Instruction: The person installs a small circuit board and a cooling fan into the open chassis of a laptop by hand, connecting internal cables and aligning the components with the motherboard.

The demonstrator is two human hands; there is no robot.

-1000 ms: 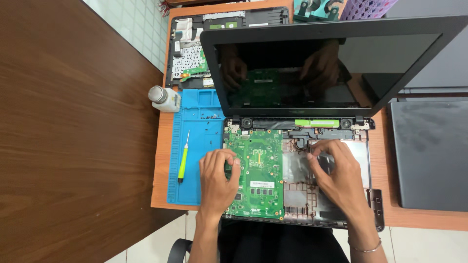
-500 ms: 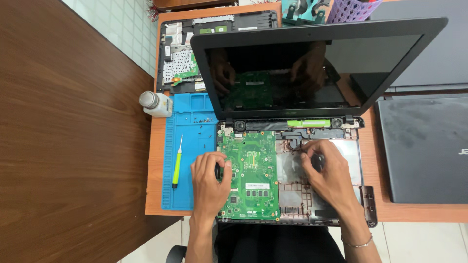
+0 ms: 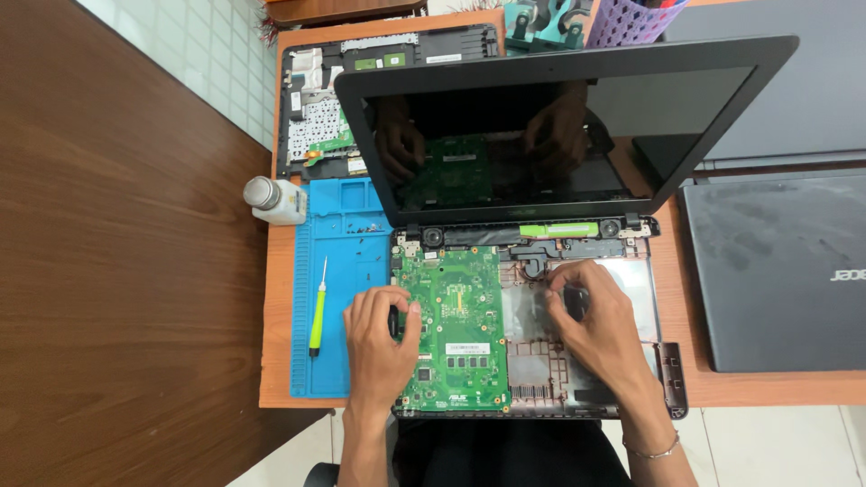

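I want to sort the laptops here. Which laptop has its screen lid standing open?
The opened-up laptop under both hands, its green board exposed. The two dark laptops at the right lie closed and stacked.

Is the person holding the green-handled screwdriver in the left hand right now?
No, the screwdriver lies untouched on the blue mat, while the left hand rests on the green board.

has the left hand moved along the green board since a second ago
No. The left hand rests on the left edge of the green motherboard, just as before, level with its middle; only the camera shifted, since the green screwdriver keeps its spacing too.
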